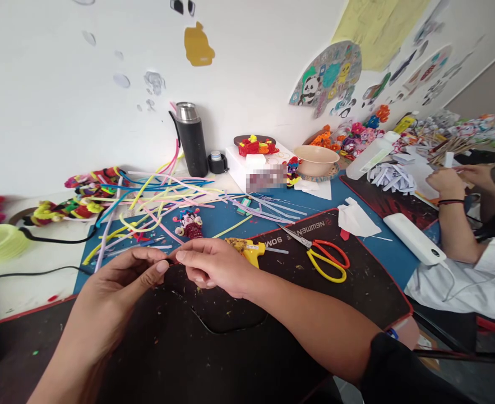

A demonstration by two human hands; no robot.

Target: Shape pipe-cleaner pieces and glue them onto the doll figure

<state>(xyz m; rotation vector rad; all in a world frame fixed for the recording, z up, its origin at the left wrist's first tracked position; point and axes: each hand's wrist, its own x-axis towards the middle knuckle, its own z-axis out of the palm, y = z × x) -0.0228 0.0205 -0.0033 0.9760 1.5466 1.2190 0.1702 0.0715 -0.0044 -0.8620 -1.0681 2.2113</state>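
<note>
My left hand [119,286] and my right hand [220,266] meet over the black mat [180,359], thumb and forefinger of each pinched. A short, thin dark strand [172,261] spans the small gap between their fingertips; its exact kind is too small to tell. Below them a black cord-like line [217,332] curves over the mat. Just behind my right hand lies a yellow glue gun [253,252], partly covered by it. Beyond the fingers sits a small pipe-cleaner doll [192,225] with a dark red body. Scissors [325,259] with red and yellow handles lie to the right.
Loose pastel pipe cleaners [158,196] spread behind my hands. A black thermos [193,143], a beige bowl [317,161] and a white bottle [371,156] stand near the wall. A white power bank [413,238] lies right, beside another person's hand [447,185].
</note>
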